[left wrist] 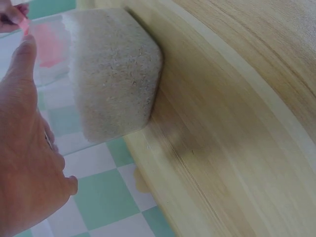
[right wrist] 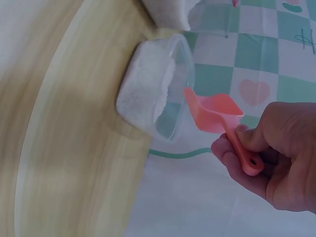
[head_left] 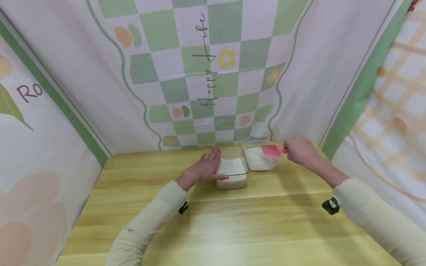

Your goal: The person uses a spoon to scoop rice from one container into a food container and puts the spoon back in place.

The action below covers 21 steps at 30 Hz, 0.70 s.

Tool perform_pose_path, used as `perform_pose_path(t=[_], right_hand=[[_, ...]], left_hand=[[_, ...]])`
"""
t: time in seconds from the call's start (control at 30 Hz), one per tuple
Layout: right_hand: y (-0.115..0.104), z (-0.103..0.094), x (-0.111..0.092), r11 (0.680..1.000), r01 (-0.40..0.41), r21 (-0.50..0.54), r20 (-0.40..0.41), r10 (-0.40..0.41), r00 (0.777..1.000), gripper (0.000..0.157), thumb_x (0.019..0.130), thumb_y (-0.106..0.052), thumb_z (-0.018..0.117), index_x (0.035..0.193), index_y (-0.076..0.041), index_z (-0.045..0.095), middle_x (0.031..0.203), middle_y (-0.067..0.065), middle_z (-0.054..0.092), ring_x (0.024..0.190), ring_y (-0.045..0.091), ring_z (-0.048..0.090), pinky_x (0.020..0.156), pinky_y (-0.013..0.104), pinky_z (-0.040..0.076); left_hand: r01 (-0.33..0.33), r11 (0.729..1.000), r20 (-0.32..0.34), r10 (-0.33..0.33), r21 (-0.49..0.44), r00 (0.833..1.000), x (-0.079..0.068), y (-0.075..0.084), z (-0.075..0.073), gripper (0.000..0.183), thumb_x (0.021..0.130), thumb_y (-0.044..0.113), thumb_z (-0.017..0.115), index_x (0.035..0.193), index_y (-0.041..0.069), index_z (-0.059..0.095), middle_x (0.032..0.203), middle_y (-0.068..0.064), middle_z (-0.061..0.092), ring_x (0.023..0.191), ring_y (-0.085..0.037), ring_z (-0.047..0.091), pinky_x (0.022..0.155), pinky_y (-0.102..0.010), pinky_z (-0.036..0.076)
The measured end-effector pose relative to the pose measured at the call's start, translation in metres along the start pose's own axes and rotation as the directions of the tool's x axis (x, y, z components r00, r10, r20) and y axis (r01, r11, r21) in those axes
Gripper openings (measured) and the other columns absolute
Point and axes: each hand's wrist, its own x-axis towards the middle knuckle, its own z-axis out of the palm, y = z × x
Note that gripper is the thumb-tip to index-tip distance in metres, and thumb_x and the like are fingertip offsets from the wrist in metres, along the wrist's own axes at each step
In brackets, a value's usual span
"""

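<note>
Wood-grain tabletop (head_left: 233,229) noted at the front, with glare near its middle; two pale sleeves (head_left: 149,218) are extended over it. Left hand (head_left: 207,165): laid along the left wall of the glass box (head_left: 237,174), fingers straight, thumb set apart across the near side; nothing is gripped. Dark-rimmed, the glass box is partly filled with pale grain (head_left: 233,165), its surface uneven. Clear box (head_left: 263,169): placed just beside it, to the right and slightly farther back; white grain (head_left: 257,157) is contained.

Pink scoop (head_left: 271,150): held by its handle in the right hand (head_left: 301,149), fingers curled round it. Key relation: the bowl is positioned left of the right hand, above the clear box, long axis roughly left to right, bowl end directed toward the glass box. Contact between bowl tip and rim cannot be told. Bowl is seen as smooth, angular and coral-toned from the right wrist; no grain can be made out in it. Behind: checkered cloth (head_left: 224,26), green and white, hung beyond the table's far edge.
</note>
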Motion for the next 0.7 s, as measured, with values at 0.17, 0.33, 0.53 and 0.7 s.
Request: perform_pose_path(t=[0.17, 0.33, 0.53, 0.7], right_hand=[[-0.006, -0.010, 0.001, 0.994, 0.029, 0.102, 0.012, -0.031, 0.999, 0.014, 0.081, 0.004, 0.063, 0.084, 0.002, 0.076, 0.074, 0.010, 0.072, 0.061, 0.019, 0.057, 0.058, 0.036, 0.049], [-0.021, -0.025, 0.001, 0.978, 0.032, 0.208, 0.043, -0.042, 0.998, 0.017, 0.083, 0.005, 0.061, 0.084, -0.003, 0.076, 0.071, 0.002, 0.070, 0.060, 0.014, 0.050, 0.058, 0.028, 0.039], [-0.047, -0.032, 0.005, 0.982, 0.118, 0.150, -0.005, -0.118, 0.993, 0.016, 0.082, 0.005, 0.064, 0.084, -0.004, 0.077, 0.076, 0.006, 0.073, 0.063, 0.014, 0.055, 0.061, 0.031, 0.046], [-0.068, -0.027, 0.013, 0.979, 0.182, 0.094, -0.031, -0.180, 0.983, 0.014, 0.083, 0.003, 0.066, 0.083, -0.005, 0.078, 0.075, 0.006, 0.073, 0.061, 0.015, 0.054, 0.059, 0.030, 0.046]], left_hand=[[-0.002, 1.000, -0.006, 0.002, 0.007, 1.000, 0.000, 0.001, 0.001, 0.111, 0.092, 0.074, 0.044, 0.159, 0.001, -0.008, 0.168, -0.017, -0.009, 0.156, -0.027, -0.012, 0.126, -0.050, 0.012], [-0.002, 1.000, -0.004, 0.002, 0.020, 1.000, 0.000, 0.000, 0.001, 0.111, 0.092, 0.075, 0.042, 0.158, 0.001, -0.009, 0.168, -0.017, -0.009, 0.156, -0.027, -0.011, 0.126, -0.050, 0.012], [-0.004, 1.000, 0.000, 0.004, 0.010, 1.000, 0.000, -0.001, 0.001, 0.112, 0.092, 0.075, 0.042, 0.158, 0.002, -0.009, 0.168, -0.016, -0.010, 0.156, -0.027, -0.011, 0.126, -0.050, 0.012], [-0.013, 1.000, 0.000, 0.013, 0.005, 1.000, 0.001, -0.002, 0.003, 0.111, 0.092, 0.075, 0.042, 0.158, 0.002, -0.009, 0.168, -0.017, -0.010, 0.156, -0.029, -0.010, 0.125, -0.051, 0.012]])
